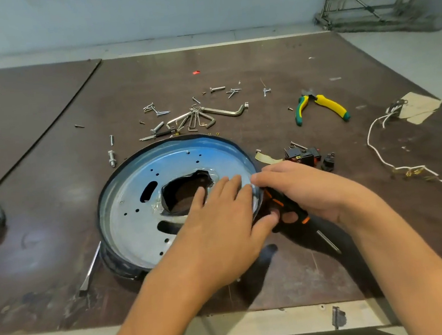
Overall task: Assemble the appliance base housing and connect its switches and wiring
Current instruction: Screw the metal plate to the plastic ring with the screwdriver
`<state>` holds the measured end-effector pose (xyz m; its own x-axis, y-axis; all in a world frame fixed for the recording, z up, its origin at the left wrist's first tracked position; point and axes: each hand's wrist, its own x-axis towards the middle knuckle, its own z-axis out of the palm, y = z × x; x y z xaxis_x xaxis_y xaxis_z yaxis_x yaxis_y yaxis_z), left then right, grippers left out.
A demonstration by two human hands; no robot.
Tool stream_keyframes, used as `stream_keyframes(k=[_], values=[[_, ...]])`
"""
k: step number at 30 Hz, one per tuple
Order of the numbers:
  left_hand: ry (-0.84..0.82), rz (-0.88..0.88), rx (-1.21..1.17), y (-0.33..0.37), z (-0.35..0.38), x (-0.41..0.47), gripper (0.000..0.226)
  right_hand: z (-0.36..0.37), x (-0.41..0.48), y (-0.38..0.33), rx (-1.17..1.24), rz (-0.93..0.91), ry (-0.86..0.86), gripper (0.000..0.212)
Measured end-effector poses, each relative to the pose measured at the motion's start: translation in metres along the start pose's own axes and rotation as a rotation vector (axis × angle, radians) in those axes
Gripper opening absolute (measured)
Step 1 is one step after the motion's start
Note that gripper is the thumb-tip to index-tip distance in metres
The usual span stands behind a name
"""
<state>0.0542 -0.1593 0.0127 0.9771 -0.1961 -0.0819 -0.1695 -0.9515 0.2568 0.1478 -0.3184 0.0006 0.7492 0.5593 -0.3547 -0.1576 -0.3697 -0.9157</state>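
My left hand [219, 221] lies flat, fingers spread, hiding the base housing [137, 202] near-right rim at table [287, 80] centre. Right hand [305, 186] grips screwdriver [285, 207], tip partly hidden.

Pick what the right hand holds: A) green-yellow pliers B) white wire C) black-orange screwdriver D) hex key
C: the right hand wraps the black-orange screwdriver at the housing rim, while the pliers, hex keys and wire lie untouched on the table.
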Motion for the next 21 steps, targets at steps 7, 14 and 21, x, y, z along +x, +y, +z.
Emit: stream_keyframes(k=[7, 14, 21], values=[[0.016, -0.004, 0.080, 0.000, -0.006, -0.004, 0.046, -0.010, -0.005, 0.001, -0.025, 0.047, -0.169, 0.032], [0.136, -0.029, 0.103, 0.004, -0.007, -0.002, 0.027, -0.040, -0.004, 0.011, -0.008, -0.011, 0.283, 0.019], [0.147, 0.011, 0.057, 0.003, -0.013, -0.001, 0.007, -0.064, 0.004, 0.029, -0.709, 0.129, 0.755, 0.007]])
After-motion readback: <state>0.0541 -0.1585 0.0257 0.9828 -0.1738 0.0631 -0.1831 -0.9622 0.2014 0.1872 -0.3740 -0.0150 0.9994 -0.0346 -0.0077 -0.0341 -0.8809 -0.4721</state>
